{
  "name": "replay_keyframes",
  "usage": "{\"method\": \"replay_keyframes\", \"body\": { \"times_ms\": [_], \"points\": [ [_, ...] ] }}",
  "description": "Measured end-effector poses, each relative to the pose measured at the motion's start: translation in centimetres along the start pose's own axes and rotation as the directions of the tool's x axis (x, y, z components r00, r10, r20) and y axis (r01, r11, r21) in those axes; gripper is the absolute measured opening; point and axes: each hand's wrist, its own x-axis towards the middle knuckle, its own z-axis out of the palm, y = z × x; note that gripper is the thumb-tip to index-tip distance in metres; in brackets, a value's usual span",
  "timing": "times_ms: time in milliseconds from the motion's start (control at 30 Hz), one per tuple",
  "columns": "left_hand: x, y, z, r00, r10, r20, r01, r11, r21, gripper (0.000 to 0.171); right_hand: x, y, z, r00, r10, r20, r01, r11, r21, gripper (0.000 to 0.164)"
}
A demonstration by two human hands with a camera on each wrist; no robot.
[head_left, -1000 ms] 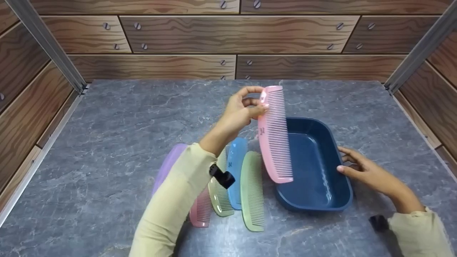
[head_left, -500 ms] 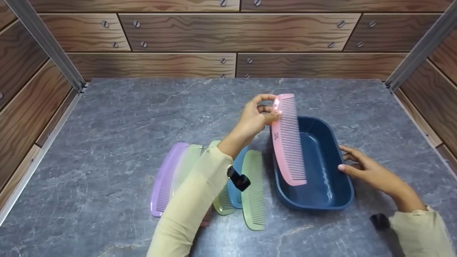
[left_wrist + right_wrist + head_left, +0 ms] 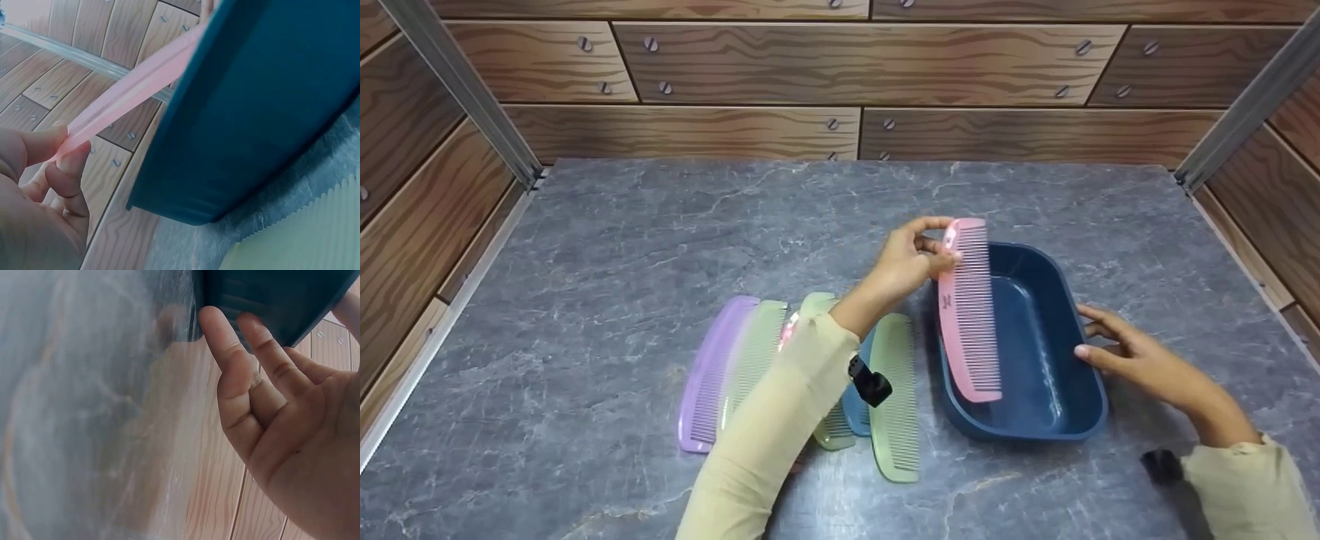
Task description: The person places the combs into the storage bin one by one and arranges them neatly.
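My left hand (image 3: 911, 262) pinches a pink comb (image 3: 971, 322) between thumb and fingers near its upper end. The comb hangs teeth to the right over the left side of a dark blue tub (image 3: 1099, 405). In the left wrist view, the pinched comb (image 3: 135, 90) runs up behind the tub's wall (image 3: 236, 124). My right hand (image 3: 1147, 367) holds the tub's right side, thumb on the rim and fingers along the outer wall. In the right wrist view, fingertips (image 3: 214, 323) meet that outer wall from below.
Left of the tub lie several combs: a purple comb (image 3: 712, 375), a pale green comb (image 3: 754, 352), a blue comb (image 3: 855, 409) and a green comb (image 3: 894, 405). My left sleeve (image 3: 765, 420) covers part of the row. Wood-patterned panels (image 3: 840, 67) stand behind the grey marbled table (image 3: 660, 232).
My left hand has carried the pink comb to the right and lower, from the tub's left edge to over its left part. The right hand stays at the tub's side.
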Motion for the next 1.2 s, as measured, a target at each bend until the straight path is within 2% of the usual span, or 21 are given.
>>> {"method": "replay_keyframes", "body": {
  "times_ms": [167,667,1033,1200],
  "points": [
    [0.08,-0.32,0.30,1.000,-0.008,-0.001,0.008,1.000,0.010,0.041,-0.06,0.05,0.07,1.000,-0.006,-0.001,0.006,1.000,0.018,0.059],
    [-0.03,-0.59,0.62,0.998,-0.048,0.028,0.044,0.990,0.133,0.040,-0.14,0.01,-0.07,1.000,-0.008,0.000,0.008,1.000,0.002,0.059],
    [0.04,-0.75,0.55,0.998,-0.021,0.060,0.007,0.974,0.225,0.039,-0.09,0.02,-0.05,1.000,-0.020,-0.010,0.020,1.000,-0.007,0.059],
    [-0.09,-0.65,0.39,0.998,-0.004,0.067,-0.016,0.956,0.292,0.038,-0.03,-0.02,-0.04,1.000,-0.008,-0.007,0.008,1.000,-0.010,0.060]
  ]
}}
